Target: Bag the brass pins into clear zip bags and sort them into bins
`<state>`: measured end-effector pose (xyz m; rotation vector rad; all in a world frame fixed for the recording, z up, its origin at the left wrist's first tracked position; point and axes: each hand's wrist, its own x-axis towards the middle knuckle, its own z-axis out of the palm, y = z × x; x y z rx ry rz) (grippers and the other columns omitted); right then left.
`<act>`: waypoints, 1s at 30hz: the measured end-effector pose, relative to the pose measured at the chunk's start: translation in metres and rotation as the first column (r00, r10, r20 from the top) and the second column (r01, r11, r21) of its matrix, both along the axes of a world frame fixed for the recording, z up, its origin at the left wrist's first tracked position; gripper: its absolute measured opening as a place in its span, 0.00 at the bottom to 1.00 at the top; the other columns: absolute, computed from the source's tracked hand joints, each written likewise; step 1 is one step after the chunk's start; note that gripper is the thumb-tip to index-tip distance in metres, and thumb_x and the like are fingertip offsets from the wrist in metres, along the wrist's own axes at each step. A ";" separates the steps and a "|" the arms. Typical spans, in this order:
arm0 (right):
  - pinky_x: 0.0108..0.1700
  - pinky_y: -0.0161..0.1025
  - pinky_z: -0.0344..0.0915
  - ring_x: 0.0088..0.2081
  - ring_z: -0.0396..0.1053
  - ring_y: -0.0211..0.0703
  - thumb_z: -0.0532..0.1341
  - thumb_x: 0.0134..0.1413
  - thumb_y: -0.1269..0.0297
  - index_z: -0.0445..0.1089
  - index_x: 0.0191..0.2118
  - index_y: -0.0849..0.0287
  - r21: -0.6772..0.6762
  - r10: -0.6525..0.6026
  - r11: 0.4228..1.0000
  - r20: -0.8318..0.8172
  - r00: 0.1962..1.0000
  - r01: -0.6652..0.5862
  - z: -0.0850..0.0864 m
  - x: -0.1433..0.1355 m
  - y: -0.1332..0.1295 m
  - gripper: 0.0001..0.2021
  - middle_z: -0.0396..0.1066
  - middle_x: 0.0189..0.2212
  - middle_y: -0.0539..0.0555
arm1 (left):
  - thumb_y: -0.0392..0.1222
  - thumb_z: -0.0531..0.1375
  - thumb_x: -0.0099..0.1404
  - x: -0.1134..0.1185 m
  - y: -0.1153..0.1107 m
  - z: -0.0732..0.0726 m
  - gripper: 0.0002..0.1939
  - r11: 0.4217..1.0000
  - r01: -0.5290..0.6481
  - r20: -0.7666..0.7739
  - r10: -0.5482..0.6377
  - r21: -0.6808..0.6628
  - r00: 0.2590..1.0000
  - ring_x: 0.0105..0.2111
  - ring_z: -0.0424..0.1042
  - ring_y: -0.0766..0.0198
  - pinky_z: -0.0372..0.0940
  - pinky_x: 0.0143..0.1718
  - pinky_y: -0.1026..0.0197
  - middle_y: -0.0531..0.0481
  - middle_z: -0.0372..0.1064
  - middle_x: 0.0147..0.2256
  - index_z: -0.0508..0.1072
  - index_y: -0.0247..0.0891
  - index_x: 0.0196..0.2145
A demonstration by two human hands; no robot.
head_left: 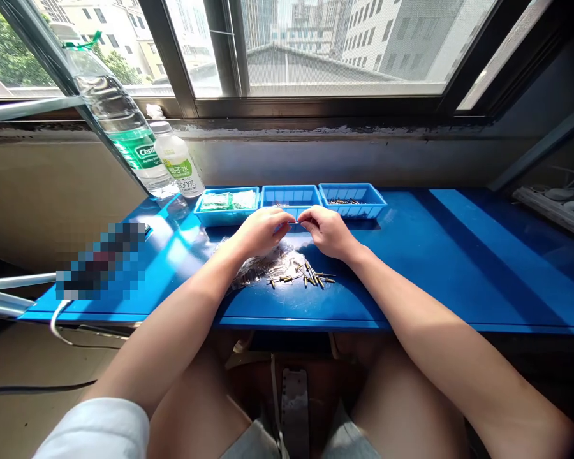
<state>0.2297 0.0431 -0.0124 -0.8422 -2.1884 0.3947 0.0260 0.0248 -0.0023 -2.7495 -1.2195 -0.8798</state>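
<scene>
Sunlight rakes the blue worktop, and from my distant seat I've got both hands meeting just in front of the middle blue bin at the back edge. The left hand and right hand each pinch thumb to finger, nearly closed, a slim metal pin bridging them; it's so tiny from here that I can't tell which one bears it. Nearer the front edge, loose brass-coloured pins lie beside crumpled clear plastic bags.

My worry: so slight a piece could slip from those fingertips, bounce and roll over the front edge. A dropped forearm could sweep the loose pins that way too, or a sleeve of plastic could hide one.

Now the writing, back left corner: the tall water bottle shows "Cest" on green, the rest curving away. Beside it, the smaller white bottle reads "子水" and "100%". Nothing legible on the green-and-white packets.
</scene>
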 end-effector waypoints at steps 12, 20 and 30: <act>0.36 0.38 0.64 0.31 0.68 0.41 0.58 0.59 0.63 0.73 0.36 0.60 0.011 -0.016 1.000 -0.003 1.000 0.016 0.005 0.001 -0.002 0.08 0.75 0.32 0.56 | 0.42 0.61 0.65 -0.001 0.001 -0.001 0.07 0.977 -0.190 0.173 0.172 0.096 0.970 0.27 0.72 0.66 0.64 0.31 0.64 0.49 0.78 0.31 0.79 0.39 0.34; 0.33 0.37 0.63 0.28 0.67 0.40 0.61 0.57 0.62 0.74 0.32 0.60 0.002 -0.028 1.000 -0.004 1.000 0.028 0.007 0.003 -0.003 0.08 0.74 0.29 0.54 | 0.43 0.63 0.62 0.000 -0.002 0.001 0.08 0.975 -0.209 0.218 0.190 0.072 0.957 0.24 0.67 0.69 0.61 0.29 0.65 0.51 0.75 0.27 0.78 0.37 0.30; 0.37 0.39 0.63 0.30 0.67 0.42 0.58 0.60 0.63 0.75 0.35 0.60 0.052 -0.080 0.995 -0.056 0.995 0.083 0.008 0.003 -0.003 0.10 0.74 0.29 0.55 | 0.41 0.58 0.66 0.001 -0.003 0.005 0.09 0.993 -0.117 0.123 0.115 0.003 0.986 0.26 0.66 0.67 0.58 0.29 0.64 0.49 0.71 0.27 0.76 0.36 0.31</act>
